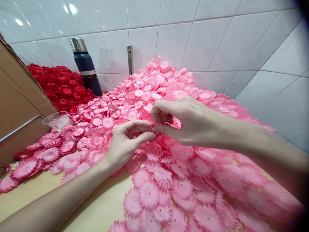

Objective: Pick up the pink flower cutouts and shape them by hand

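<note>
My left hand and my right hand meet fingertip to fingertip over a large heap of pink flower-shaped discs. Each hand is closed in a pinch, thumb against fingers. A small reddish-pink bit shows where the fingertips come together, too small and too hidden to name. The discs have fringed, darker edges, and many show a small hole in the middle. They lie loose and overlapping beneath and around both hands.
A blue bottle with a metal cap stands by the tiled wall, beside a pile of red discs. At left are a clear plastic cup and a cardboard box. A metal bracket rises behind the pink heap on the yellowish table.
</note>
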Motion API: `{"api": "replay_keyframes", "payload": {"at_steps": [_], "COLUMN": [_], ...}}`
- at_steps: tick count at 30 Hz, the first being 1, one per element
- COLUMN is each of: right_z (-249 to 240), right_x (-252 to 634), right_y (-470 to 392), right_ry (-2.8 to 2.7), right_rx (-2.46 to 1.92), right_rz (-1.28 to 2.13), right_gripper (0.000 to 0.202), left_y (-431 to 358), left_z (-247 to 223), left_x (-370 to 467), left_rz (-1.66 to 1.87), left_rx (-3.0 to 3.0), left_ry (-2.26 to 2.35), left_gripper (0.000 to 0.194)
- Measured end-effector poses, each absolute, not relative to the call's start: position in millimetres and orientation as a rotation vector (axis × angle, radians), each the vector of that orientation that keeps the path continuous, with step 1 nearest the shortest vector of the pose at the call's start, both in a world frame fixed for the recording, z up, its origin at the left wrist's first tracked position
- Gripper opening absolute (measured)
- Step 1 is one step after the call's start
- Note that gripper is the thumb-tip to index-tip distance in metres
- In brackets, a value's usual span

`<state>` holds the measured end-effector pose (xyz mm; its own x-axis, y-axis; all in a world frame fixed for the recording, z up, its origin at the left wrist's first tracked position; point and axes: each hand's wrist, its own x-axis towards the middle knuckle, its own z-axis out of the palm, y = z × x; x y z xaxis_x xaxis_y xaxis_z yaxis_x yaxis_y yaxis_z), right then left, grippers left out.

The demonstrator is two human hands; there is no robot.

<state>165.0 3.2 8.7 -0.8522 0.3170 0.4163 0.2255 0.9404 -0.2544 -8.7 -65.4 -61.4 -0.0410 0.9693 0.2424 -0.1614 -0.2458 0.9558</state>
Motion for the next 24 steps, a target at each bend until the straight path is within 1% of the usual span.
{"api": "replay_keyframes", "payload": {"at_steps": [2, 8, 10, 13, 15, 18, 20, 24], "right_z": [10, 13, 13, 12, 11, 13, 15, 19], "right_x": [165, 168, 169, 167, 166, 167, 169, 174], "right_y": [4, 10, 11, 11, 10, 10, 12, 16], "right_ry": [-2.616, -2.562, -2.57, -2.564, -2.573, -2.59, -2.59, -2.585], "right_rx": [-0.367, -0.342, -0.288, -0.202, -0.183, -0.215, -0.244, -0.345], "right_rz": [0.294, 0.369, 0.364, 0.33, 0.275, 0.202, 0.176, 0.168], "right_gripper": [0.013, 0.009, 0.007, 0.006, 0.007, 0.008, 0.009, 0.009], "left_y": [-65, -64, -63, -62, -62, -61, -62, -63], "left_z": [-62, -60, -59, -59, -61, -62, -61, -58], "left_x": [-9, -8, -7, -9, -10, -12, -12, -10], "left_rz": [1.481, 1.471, 1.469, 1.443, 1.413, 1.371, 1.344, 1.305], "left_rx": [1.238, 1.174, 1.135, 1.114, 1.135, 1.157, 1.185, 1.256], "left_ry": [0.964, 0.844, 0.814, 0.801, 0.815, 0.829, 0.87, 0.985], "left_gripper": [0.017, 0.018, 0.018, 0.01, 0.009, 0.025, 0.031, 0.026]}}
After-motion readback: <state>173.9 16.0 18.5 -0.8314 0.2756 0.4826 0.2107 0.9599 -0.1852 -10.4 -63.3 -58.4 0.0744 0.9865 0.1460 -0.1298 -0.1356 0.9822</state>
